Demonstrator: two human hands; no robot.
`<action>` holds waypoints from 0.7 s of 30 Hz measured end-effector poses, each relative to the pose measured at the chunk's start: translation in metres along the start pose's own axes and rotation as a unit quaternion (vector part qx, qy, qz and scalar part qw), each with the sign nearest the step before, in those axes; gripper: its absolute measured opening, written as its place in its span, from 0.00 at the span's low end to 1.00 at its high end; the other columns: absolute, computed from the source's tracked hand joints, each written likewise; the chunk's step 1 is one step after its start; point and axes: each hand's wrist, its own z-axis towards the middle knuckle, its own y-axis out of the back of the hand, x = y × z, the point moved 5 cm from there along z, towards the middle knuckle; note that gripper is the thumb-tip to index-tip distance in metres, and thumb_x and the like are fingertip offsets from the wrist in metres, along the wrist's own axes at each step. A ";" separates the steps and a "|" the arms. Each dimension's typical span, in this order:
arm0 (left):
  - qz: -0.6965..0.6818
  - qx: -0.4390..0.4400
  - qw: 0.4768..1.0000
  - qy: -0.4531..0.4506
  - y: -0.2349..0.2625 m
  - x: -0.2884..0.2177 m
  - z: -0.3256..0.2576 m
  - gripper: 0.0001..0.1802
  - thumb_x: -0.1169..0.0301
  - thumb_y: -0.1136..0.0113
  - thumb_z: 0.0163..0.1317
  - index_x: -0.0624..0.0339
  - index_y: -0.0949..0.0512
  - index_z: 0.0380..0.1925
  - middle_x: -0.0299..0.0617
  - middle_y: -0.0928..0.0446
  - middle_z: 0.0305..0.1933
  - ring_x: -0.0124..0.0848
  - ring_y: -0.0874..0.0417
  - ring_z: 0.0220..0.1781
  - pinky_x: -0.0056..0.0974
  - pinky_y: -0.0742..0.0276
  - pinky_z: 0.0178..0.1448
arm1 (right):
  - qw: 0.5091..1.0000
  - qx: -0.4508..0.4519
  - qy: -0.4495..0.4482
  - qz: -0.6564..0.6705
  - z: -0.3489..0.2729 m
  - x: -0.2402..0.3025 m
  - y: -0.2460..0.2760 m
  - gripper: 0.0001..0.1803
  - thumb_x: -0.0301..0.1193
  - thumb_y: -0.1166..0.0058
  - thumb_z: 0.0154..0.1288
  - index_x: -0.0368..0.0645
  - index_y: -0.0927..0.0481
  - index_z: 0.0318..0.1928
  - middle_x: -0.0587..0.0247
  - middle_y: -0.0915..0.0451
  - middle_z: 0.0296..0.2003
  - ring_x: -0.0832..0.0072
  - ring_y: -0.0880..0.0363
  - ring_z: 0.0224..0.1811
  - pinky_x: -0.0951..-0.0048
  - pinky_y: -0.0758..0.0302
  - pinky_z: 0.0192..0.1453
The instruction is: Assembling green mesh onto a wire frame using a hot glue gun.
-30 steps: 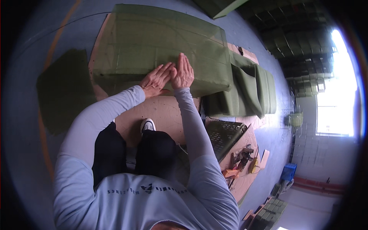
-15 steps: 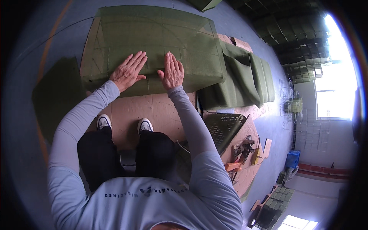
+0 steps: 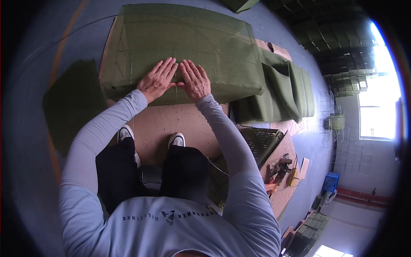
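Observation:
A box-shaped frame covered in green mesh (image 3: 214,47) lies in front of me, its thin wires showing through the sheer cloth. My left hand (image 3: 158,80) rests flat on the near part of the mesh, palm down, fingers stretched out. Beside it my right hand (image 3: 195,79) lies flat on the same mesh, fingers extended and slightly spread. The two thumbs nearly meet at the near edge. Neither hand grips anything.
A loose green mesh piece (image 3: 75,103) lies at left. Folded green fabric (image 3: 278,90) sits to the right. Nearer me stand a dark slotted crate (image 3: 261,141) and an orange-handled tool (image 3: 271,187) on cardboard (image 3: 284,201). Cardboard (image 3: 180,122) also lies under my feet.
My hands have drawn closer together on the mesh, the left one shifting toward the right one. The whole view has swung slightly, moving the scene rightward.

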 end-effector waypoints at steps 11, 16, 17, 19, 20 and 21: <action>0.020 0.017 0.999 -0.032 0.003 -0.007 0.014 0.34 0.57 0.52 0.58 0.69 0.44 0.58 0.52 0.43 0.63 0.42 0.44 0.66 0.41 0.45 0.66 | 0.993 -0.084 -0.073 -0.023 -0.007 -0.005 0.022 0.32 0.47 0.55 0.54 0.40 0.36 0.56 0.57 0.37 0.58 0.65 0.39 0.61 0.61 0.40 0.60; 0.023 0.031 0.999 -0.033 0.004 -0.008 0.007 0.34 0.59 0.52 0.58 0.69 0.47 0.60 0.52 0.46 0.64 0.42 0.47 0.67 0.41 0.46 0.67 | 0.996 -0.087 -0.018 -0.006 -0.010 0.001 0.019 0.32 0.49 0.56 0.56 0.40 0.35 0.55 0.58 0.35 0.57 0.67 0.38 0.60 0.65 0.39 0.60; 0.028 0.034 0.998 -0.049 0.005 -0.015 0.010 0.34 0.59 0.52 0.58 0.69 0.47 0.60 0.52 0.46 0.64 0.42 0.47 0.67 0.41 0.46 0.67 | 0.995 -0.096 -0.032 -0.007 -0.015 -0.004 0.020 0.32 0.49 0.56 0.56 0.40 0.35 0.55 0.58 0.35 0.57 0.67 0.38 0.60 0.65 0.39 0.60; 0.051 0.042 0.996 -0.053 0.002 -0.020 0.012 0.34 0.60 0.52 0.59 0.69 0.47 0.60 0.52 0.47 0.64 0.41 0.47 0.67 0.40 0.47 0.67 | 0.993 -0.120 -0.009 -0.002 -0.022 -0.007 0.017 0.31 0.49 0.57 0.56 0.39 0.34 0.54 0.58 0.34 0.56 0.67 0.36 0.59 0.67 0.38 0.59; 0.052 0.044 0.996 -0.056 0.002 -0.020 0.012 0.34 0.60 0.52 0.59 0.68 0.47 0.60 0.51 0.47 0.65 0.41 0.48 0.68 0.40 0.47 0.68 | 0.990 -0.137 -0.010 -0.003 -0.023 -0.005 0.020 0.30 0.49 0.57 0.56 0.39 0.33 0.52 0.58 0.32 0.54 0.67 0.35 0.58 0.67 0.36 0.57; 0.054 0.051 0.996 -0.056 0.001 -0.020 0.012 0.34 0.60 0.52 0.59 0.68 0.47 0.60 0.51 0.47 0.65 0.41 0.48 0.68 0.40 0.47 0.68 | 0.990 -0.138 -0.013 0.003 -0.024 -0.006 0.017 0.30 0.49 0.57 0.56 0.39 0.33 0.52 0.58 0.32 0.54 0.67 0.35 0.58 0.67 0.36 0.57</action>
